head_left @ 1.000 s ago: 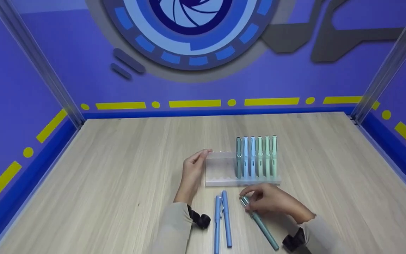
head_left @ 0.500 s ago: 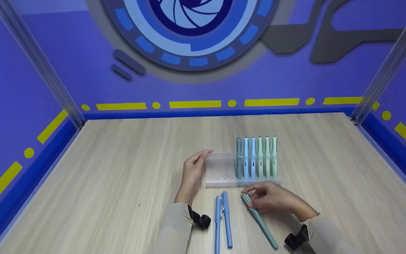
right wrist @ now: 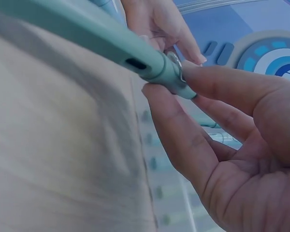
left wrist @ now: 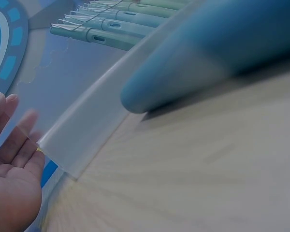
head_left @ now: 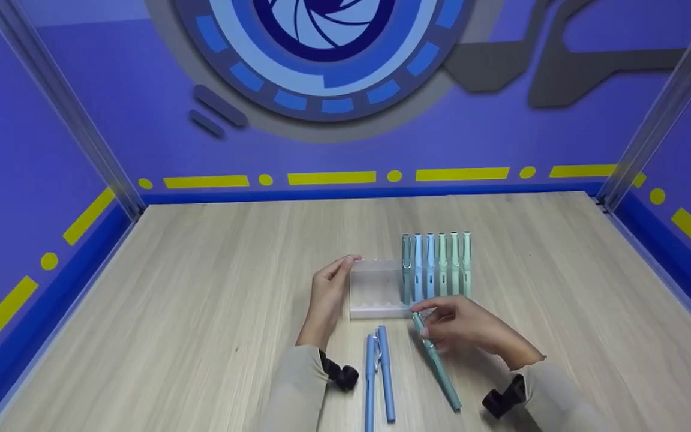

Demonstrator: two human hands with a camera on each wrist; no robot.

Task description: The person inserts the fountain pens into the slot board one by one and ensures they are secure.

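Observation:
My right hand (head_left: 465, 327) pinches a dark green pen (head_left: 440, 369) by its cap end, between thumb and fingers. Tilted, the pen has its far end just in front of the rack's base; the clip shows in the right wrist view. A clear pen rack (head_left: 375, 288) stands on the table, its left side edge gripped by my left hand (head_left: 329, 291). Through the clear panel, some left fingers (left wrist: 20, 150) show in the left wrist view. Upright in the rack's right part are a dark green pen (head_left: 406, 270), two light blue pens (head_left: 424, 270) and several pale green pens (head_left: 454, 264).
Two blue pens (head_left: 386, 378) lie side by side on the wooden table (head_left: 213, 312), in front of the rack and between my forearms. Blue-purple panels (head_left: 345, 156) border the table at the back and both sides.
My right hand has lifted the dark green pen from the table and moved it forward toward the rack. The left hand, the rack and the two blue pens have stayed put.

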